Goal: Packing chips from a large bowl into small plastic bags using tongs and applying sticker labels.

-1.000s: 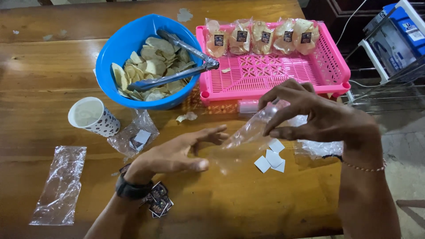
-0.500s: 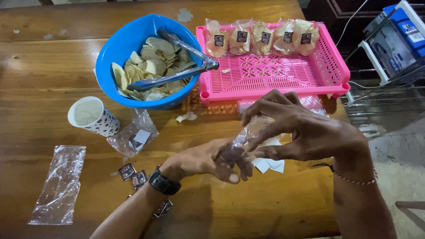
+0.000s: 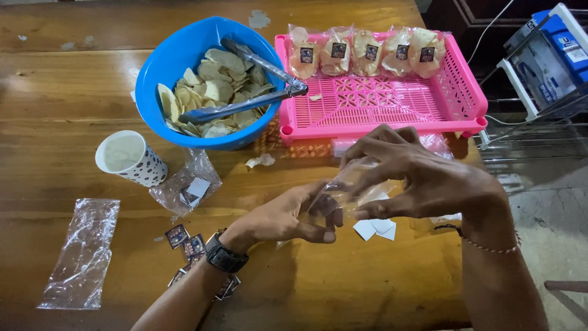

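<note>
Already sitting packed along the far edge of the pink tray (image 3: pixel 380 98): five small filled bags of chips (image 3: pixel 367 52), each bearing a dark square label, leaving most of the tray floor bare; still lying heaped in the blue bowl (image 3: pixel 177 55): a good pile of loose chips (image 3: pixel 214 92), with metal tongs (image 3: pixel 245 86) resting across the rim, so judging the packing as well begun but far from finished. Now pinching a small clear plastic bag (image 3: pixel 343 190) above the table edge near the front, left hand (image 3: pixel 282 217) with thumb and fingers closing on the bag's lower end, right hand (image 3: pixel 422 178) with fingertips curled and pressing on its upper part, apparently working the mouth apart; bag looking empty so far. Lying beneath the hands: white paper squares (image 3: pixel 376 228); beside the left wrist: loose dark labels (image 3: pixel 187 242). Standing to the left: a spotted paper cup (image 3: pixel 128 159), a crumpled bag holding a few labels (image 3: pixel 187 187), and a flat empty plastic bag (image 3: pixel 82 251), all well apart from the hands. Nothing blocking the reach to the bowl or tray
</note>
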